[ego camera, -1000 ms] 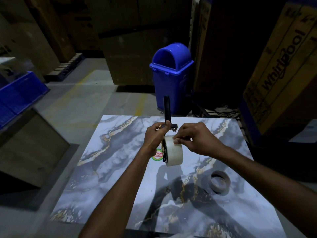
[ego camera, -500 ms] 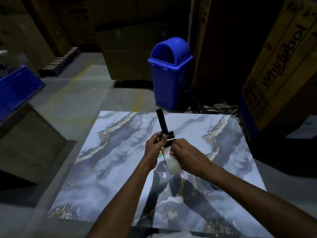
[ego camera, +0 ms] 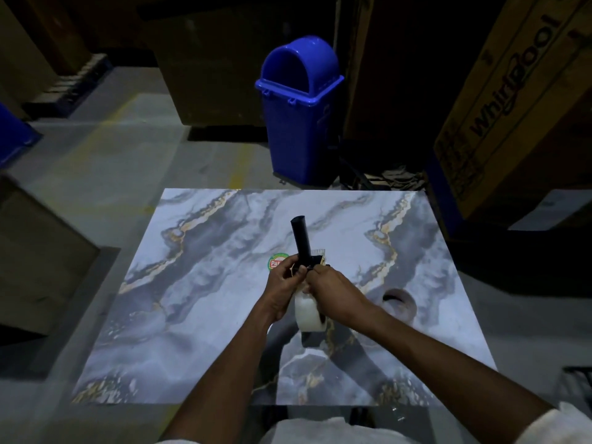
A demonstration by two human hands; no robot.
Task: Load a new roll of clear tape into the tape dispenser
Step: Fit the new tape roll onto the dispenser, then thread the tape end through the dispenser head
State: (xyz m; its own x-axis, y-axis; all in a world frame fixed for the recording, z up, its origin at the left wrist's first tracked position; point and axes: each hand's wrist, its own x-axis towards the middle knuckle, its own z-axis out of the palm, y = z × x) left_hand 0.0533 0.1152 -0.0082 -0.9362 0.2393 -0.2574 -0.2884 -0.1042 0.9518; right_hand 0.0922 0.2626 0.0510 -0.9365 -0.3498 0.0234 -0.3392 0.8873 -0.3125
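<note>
Above the marble-patterned table I hold a black tape dispenser, its handle pointing up and away from me. My left hand grips the dispenser's body from the left. A whitish roll of clear tape sits on the dispenser below the handle. My right hand lies over the roll's top, its fingertips pinched at the dispenser's front by a clear flap. What those fingertips pinch is hidden.
An empty cardboard tape core lies on the table to the right of my hands. A round green sticker is on the tabletop. A blue swing-lid bin stands behind the table, large cardboard boxes at right and left.
The view tilted down, so the hands and dispenser sit lower over the table. My right hand slid from the roll's side up to the dispenser's front; the tape core is visible again.
</note>
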